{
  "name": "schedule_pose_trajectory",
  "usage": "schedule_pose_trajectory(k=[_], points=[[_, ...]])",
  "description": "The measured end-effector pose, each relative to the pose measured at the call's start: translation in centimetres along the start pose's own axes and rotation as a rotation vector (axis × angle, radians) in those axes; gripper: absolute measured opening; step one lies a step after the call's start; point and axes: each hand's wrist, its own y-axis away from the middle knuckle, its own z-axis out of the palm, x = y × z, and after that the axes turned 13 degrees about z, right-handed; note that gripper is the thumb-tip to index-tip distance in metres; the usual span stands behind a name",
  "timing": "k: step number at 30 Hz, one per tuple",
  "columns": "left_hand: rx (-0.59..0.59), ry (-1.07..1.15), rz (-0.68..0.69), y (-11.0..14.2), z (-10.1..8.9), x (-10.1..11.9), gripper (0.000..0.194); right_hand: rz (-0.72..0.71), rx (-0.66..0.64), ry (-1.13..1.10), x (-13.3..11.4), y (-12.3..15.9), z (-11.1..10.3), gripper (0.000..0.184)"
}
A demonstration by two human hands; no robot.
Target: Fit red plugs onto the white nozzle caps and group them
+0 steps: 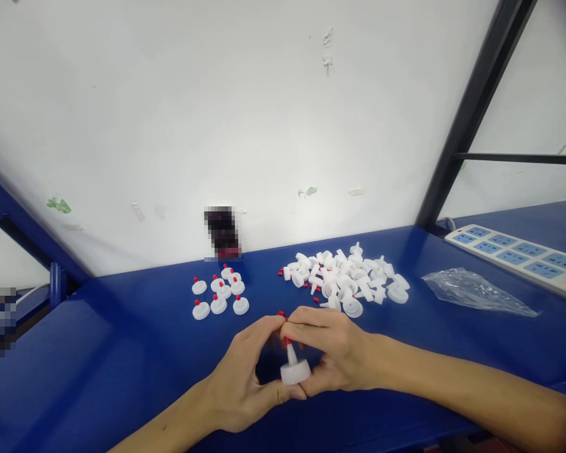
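Between both hands, near the front of the blue table, a white nozzle cap (pixel 295 372) stands upright with a red tip (pixel 288 341) on its spout. My left hand (pixel 245 371) is closed on it, thumb under the base and fingers reaching up to the tip. From the other side my right hand (pixel 337 346) grips it too, fingertips over the red tip and thumb at the base. The fingers partly hide the tip. Another bit of red (pixel 282 313) shows just beyond the fingertips; whether it is held or lying there I cannot tell.
Several red-tipped caps (pixel 218 305) stand in a group at the left. A heap of white caps (pixel 349 277) with small red tips (pixel 316 300) among them lies at the right. Farther right are a clear plastic bag (pixel 476 290) and a power strip (pixel 514 255). A blurred dark object (pixel 222 231) leans at the wall.
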Motion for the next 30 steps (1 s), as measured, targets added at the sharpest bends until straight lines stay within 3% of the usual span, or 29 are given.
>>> schedule_pose_trajectory(k=[6, 12, 16, 18, 21, 23, 26, 28, 30], points=[[0.024, -0.065, -0.002, 0.1, -0.4, -0.1, 0.044, -0.029, 0.068, -0.023, 0.5, -0.1, 0.1, 0.041], [0.102, 0.098, -0.108, 0.0, -0.4, -0.2, 0.058, -0.095, 0.168, 0.283, 1.2, -0.5, 0.1, 0.021], [0.140, 0.112, -0.213, -0.3, 0.0, -0.7, 0.057, -0.020, 0.079, 0.353, 1.3, -0.6, 0.0, 0.027], [0.149, 0.002, -0.220, -0.4, -0.4, -1.2, 0.058, 0.001, 0.062, 0.338, 1.7, -0.8, -0.4, 0.033], [0.171, -0.314, -0.173, -0.3, -1.8, -2.7, 0.045, 0.025, 0.178, 0.236, 2.8, -1.1, -1.7, 0.027], [0.099, -0.498, -0.084, 0.0, -3.0, -4.1, 0.029, 0.074, 0.253, 0.171, 3.7, -1.2, -2.8, 0.020], [-0.030, -0.672, -0.030, 0.5, -4.2, -5.8, 0.021, 0.131, 0.355, 0.120, 4.6, -1.2, -3.8, 0.016], [-0.086, -0.736, -0.027, 0.7, -4.6, -6.4, 0.019, 0.166, 0.332, 0.136, 4.7, -1.1, -4.1, 0.021], [-0.109, -0.769, -0.033, 0.7, -4.7, -6.7, 0.018, 0.269, 0.224, 0.267, 4.6, -1.1, -4.1, 0.025]])
